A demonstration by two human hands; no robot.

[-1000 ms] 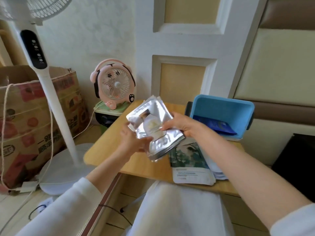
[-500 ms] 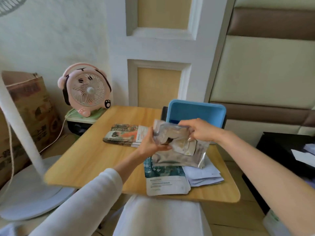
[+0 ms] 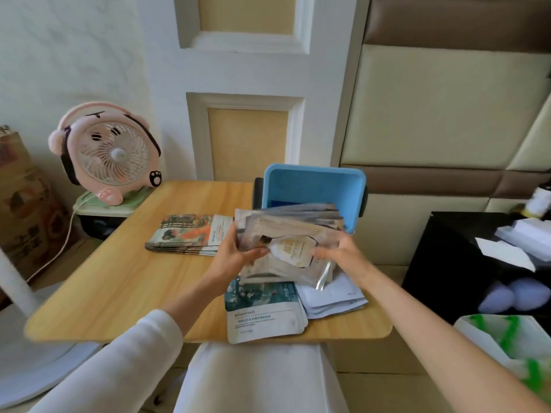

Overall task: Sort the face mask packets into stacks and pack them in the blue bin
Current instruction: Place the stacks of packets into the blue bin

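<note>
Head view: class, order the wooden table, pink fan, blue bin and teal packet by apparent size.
1. wooden table
2. pink fan and blue bin: look alike; bin partly hidden
3. teal packet, partly covered

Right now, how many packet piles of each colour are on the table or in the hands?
Silver pile, held by left hand and right hand: 1
Orange pile: 1
Teal pile: 1
White pile: 1
Total: 4

blue bin (image 3: 313, 186) 1 | table stacks (image 3: 190, 231) (image 3: 262, 311) (image 3: 331, 299) 3 | held stack (image 3: 286, 234) 1 | fan (image 3: 113, 153) 1
</note>
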